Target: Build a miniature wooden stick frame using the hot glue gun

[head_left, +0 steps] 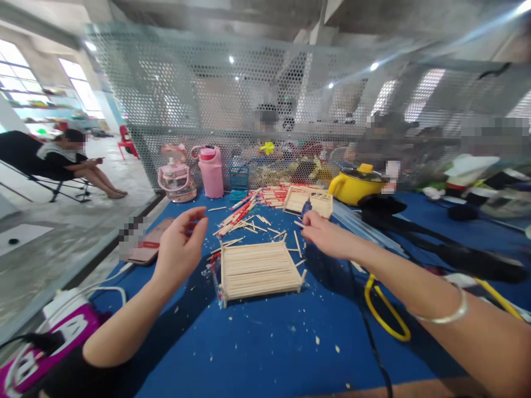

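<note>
The right hand (327, 235) pinches a thin wooden stick (299, 224) between closed fingers, just beyond the far right corner of the stick panel (258, 271) lying flat on the blue counter (265, 342), while the left hand (181, 246) hovers empty at the panel's left with its fingers loosely curled open. The stick looks very light, stiff and easy to snap, so it is probably best held near one end with a gentle pinch. The panel, many sticks joined side by side, seems light but fragile and is likely safest gripped along its edges; loose sticks (244, 221) lie scattered behind it.
</note>
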`<state>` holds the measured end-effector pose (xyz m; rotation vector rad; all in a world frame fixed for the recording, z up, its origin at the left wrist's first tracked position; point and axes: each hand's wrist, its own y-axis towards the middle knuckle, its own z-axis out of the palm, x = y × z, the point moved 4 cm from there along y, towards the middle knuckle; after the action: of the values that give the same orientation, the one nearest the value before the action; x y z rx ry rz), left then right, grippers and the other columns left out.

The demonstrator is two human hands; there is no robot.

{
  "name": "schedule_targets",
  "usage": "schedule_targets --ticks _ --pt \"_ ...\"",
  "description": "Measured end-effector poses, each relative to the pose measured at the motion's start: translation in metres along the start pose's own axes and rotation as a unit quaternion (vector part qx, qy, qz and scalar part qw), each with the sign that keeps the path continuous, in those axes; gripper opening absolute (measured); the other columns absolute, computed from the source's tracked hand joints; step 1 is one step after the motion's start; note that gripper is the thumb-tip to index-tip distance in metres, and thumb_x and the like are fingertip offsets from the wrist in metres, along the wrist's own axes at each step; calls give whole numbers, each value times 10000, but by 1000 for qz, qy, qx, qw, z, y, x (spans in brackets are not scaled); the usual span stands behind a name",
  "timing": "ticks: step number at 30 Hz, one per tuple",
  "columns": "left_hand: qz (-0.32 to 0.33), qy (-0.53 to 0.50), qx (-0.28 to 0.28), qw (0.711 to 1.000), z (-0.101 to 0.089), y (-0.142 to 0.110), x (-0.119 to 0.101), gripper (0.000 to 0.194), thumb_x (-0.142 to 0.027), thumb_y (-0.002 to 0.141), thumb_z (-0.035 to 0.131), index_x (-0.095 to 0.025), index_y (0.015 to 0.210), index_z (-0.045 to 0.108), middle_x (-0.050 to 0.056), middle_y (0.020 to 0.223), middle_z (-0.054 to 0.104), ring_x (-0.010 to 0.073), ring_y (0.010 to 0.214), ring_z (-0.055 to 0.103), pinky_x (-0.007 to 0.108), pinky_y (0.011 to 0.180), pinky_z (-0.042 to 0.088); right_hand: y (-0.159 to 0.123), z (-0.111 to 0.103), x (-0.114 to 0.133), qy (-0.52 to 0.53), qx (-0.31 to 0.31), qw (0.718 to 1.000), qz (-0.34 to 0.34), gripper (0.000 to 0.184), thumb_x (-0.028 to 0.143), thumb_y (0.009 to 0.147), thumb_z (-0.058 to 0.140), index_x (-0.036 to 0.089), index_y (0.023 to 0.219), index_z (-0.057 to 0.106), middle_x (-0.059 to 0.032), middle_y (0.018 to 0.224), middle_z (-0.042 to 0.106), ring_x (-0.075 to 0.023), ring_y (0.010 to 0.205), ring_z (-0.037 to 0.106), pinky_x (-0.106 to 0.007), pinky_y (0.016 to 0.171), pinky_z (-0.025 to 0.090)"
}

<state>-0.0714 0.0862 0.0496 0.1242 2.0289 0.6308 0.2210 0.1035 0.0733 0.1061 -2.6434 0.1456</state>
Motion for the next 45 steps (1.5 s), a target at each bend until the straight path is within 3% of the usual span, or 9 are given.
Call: schedule_targets --ticks 6,15,19,24,27,30,35,41,45 --pt "126 -48 196 971 37 -7 -60 243 -345 846 577 -201 994 705 33 874 711 145 749 616 248 693 482 -21 6 75 -91 55 977 -184 142 173 769 431 213 879 350 -46 778 547 -170 667 481 -285 554 298" --pt "70 23 156 985 22 -1 -25 237 -359 867 534 -171 864 676 25 778 690 149 703 597 253 645 450 3 7 57 -51 75 960 -265 82 132 805 387 207 810 419 -30 792 553 -153 707 482 -282 630 351" --pt "126 -48 184 974 35 -6 -42 243 -310 843 586 -181 1038 651 35 881 699 138 731 612 246 669 478 -2 15 67 -80 93 958 -259 219 146 798 425 200 1009 408 -52 858 581 -177 734 523 -288 616 347" --pt "162 -31 132 977 39 -10 -59 168 -297 855 577 -175 820 688 17 726 681 118 634 571 230 619 443 -5 23 83 -63 94 951 -287 336 125 785 443 183 1111 388 -64 900 607 -175 746 542 -281 601 352" --pt "88 -72 96 989 24 -5 -40 256 -379 884 517 -172 957 649 33 818 681 132 678 598 236 620 454 3 3 72 -30 17 953 -302 142 270 882 406 189 928 512 -35 778 600 -163 678 519 -289 596 354" --pt "21 -7 41 999 0 0 -9 366 -451 865 505 -170 1085 588 43 870 668 155 703 601 247 607 441 5 -38 46 4 -185 938 -294 384 372 940 310 198 671 522 -32 661 560 -163 652 516 -305 627 364" --pt "-61 219 224 948 -3 -16 32 430 -527 819 485 -170 1014 623 12 655 630 192 601 572 275 553 370 -8 -64 -3 1 -412 884 -219 421 415 952 290 218 680 545 -36 625 542 -183 638 526 -320 625 363" --pt "-64 250 315 914 18 -31 39 356 -456 816 467 -176 906 667 61 769 686 222 682 607 292 588 381 1 -1 -31 99 -273 938 -191 305 449 903 447 211 774 589 -4 601 582 -165 565 559 -282 566 398" --pt "-42 233 244 940 -6 -29 28 471 -509 860 368 -181 812 704 74 794 690 229 740 608 314 693 429 0 25 -27 56 -209 950 -224 205 370 899 468 203 806 543 -13 714 597 -157 676 552 -266 648 406"
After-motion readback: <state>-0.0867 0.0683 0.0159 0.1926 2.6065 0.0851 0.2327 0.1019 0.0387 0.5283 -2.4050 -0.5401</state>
